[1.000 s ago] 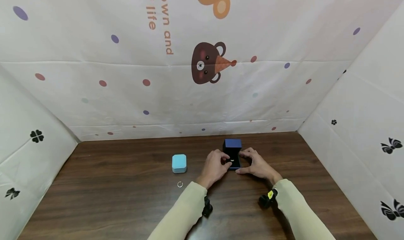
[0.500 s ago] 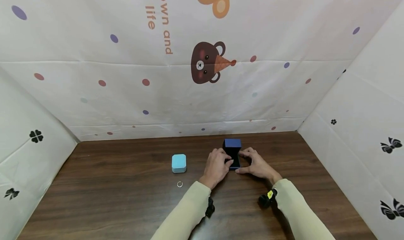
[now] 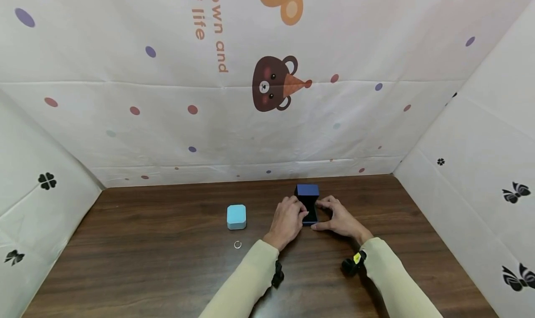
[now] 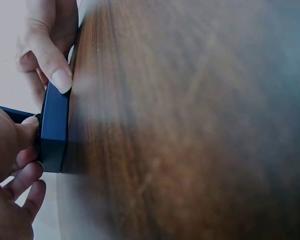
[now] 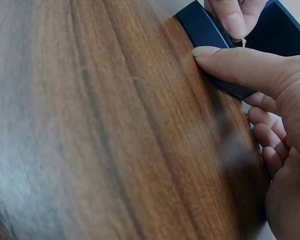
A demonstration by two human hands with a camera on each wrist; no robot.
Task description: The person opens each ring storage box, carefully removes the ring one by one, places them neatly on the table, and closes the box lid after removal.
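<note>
A dark blue ring box (image 3: 307, 190) stands with its lid raised near the back of the table. My left hand (image 3: 286, 221) reaches into it from the left, thumb and forefinger pinching a small gold ring (image 5: 243, 43) at the box's insert. Most of that ring is hidden by the fingertips. From the right, my right hand (image 3: 340, 219) holds the box base, its thumb along the front wall, as the left wrist view shows on the box (image 4: 55, 115). To the left lie a light blue ring box (image 3: 236, 217), closed, and a silver-coloured ring (image 3: 238, 244) flat on the wood.
The brown wooden table (image 3: 146, 253) is bounded by a patterned white cloth (image 3: 225, 127) at the back and white cloth at both sides. The left forearm (image 3: 242, 281) passes just right of the loose ring.
My left hand has shifted slightly right and farther over the box insert, and its fingers now cover more of the gold ring. The right hand stays on the box.
</note>
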